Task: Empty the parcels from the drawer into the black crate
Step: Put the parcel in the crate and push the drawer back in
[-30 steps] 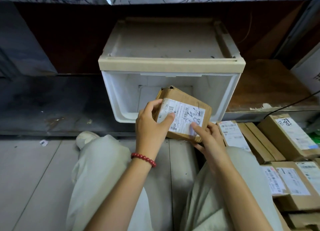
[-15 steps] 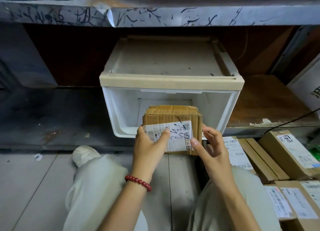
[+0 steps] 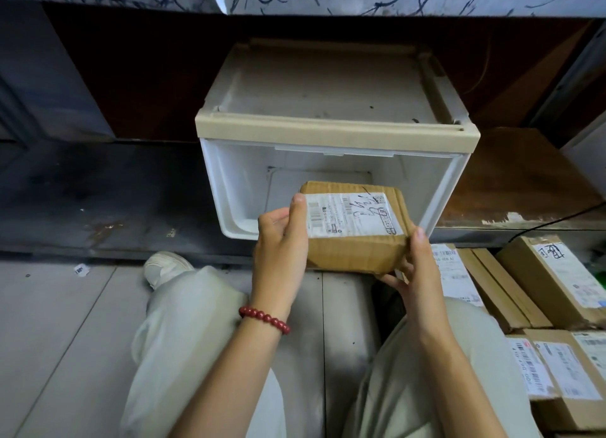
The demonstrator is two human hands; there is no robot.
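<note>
The floor point(image 3: 65, 339), pale grey tile, lies below both grips and under my knees. The drawer point(image 3: 337, 135), white with a beige rim, sits just beyond my grips with its open side toward me, its white inner wall showing behind what I hold. Right of my right grip, boxes point(image 3: 557, 273) lie packed side by side with labels up, the nearest just beside my right wrist. The parcel point(image 3: 354, 250), brown cardboard, is off the floor between my grips, in front of the drawer's opening, its white label point(image 3: 351, 214) up and scrawled in black. My left grip point(image 3: 278, 244) clasps its left end, thumb laid on top at the label's edge, fingers hidden underneath. My right grip point(image 3: 416, 273) holds the near right corner, thumb upright against it, fingers curled beneath. A pale shoe point(image 3: 164, 267) rests left of my left grip, lower down. A bracelet point(image 3: 264, 319) of red beads circles the left wrist.
</note>
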